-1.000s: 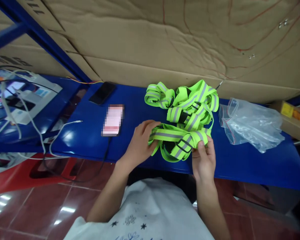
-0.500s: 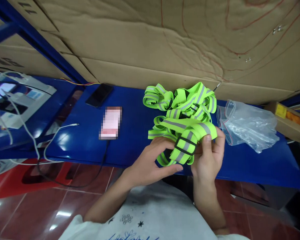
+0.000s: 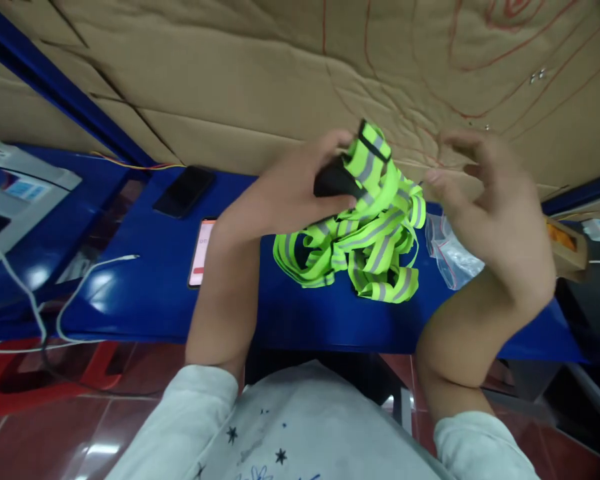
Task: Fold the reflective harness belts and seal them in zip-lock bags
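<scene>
A tangle of neon-yellow reflective straps with grey stripes lies on the blue table. My left hand grips a bundled strap at the upper left of the tangle. This strap is raised and has a black buckle; a dark piece shows between thumb and fingers. My right hand is lifted at the right of the tangle, slightly blurred. Its fingers are curved and apart, with nothing between them. Below that hand lies a clear plastic bag, partly covered by it.
A cardboard sheet with red curved lines stands behind the blue table. To the left lie a black phone, a lit phone partly behind my left arm, and a white cable. A small box is at the right.
Both hands have moved away from the near side of the straps. My left hand lifted a buckled strap toward the cardboard. My right hand let go and moved up and right.
</scene>
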`<state>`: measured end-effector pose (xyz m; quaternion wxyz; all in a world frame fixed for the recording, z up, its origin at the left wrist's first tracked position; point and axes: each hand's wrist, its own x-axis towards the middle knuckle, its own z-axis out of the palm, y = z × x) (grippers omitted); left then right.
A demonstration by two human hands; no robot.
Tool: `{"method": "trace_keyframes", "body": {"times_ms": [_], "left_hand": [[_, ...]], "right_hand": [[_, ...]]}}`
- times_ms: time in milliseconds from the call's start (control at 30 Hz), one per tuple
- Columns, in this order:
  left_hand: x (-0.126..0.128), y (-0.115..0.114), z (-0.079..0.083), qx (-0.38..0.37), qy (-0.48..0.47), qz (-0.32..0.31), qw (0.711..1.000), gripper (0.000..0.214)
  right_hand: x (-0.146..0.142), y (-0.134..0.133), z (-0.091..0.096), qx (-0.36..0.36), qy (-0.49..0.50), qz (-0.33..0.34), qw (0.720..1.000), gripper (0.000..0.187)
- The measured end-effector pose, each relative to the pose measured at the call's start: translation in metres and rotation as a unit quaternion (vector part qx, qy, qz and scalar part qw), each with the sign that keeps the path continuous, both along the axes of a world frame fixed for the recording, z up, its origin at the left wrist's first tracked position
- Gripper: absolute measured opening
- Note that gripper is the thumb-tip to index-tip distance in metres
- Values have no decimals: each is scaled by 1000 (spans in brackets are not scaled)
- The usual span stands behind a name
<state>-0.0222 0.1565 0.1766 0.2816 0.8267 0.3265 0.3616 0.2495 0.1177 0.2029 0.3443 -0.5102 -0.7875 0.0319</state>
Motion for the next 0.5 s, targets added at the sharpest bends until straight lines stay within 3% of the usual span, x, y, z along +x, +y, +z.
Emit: {"method": "trace_keyframes", "body": {"times_ms": [100, 167, 300, 400, 500], "left_hand": [[3, 12, -14, -42, 10, -84, 995, 55], [5, 16, -19, -64, 34, -104, 992, 58], [3, 24, -20, -106, 87, -107, 985, 61], [4, 26, -21, -96, 149, -29, 984, 56], [11, 26, -23, -35, 230, 37, 972, 41]], "right_hand": [[-19, 10, -7, -31, 26, 171, 984, 69], [-29, 23, -16, -80, 23, 233, 969, 67], [-32, 49, -33, -145, 12, 191, 971, 41], [-26, 56, -38, -164, 30, 158, 973, 36], [-26, 53, -37, -147, 35, 138, 979, 32]]}}
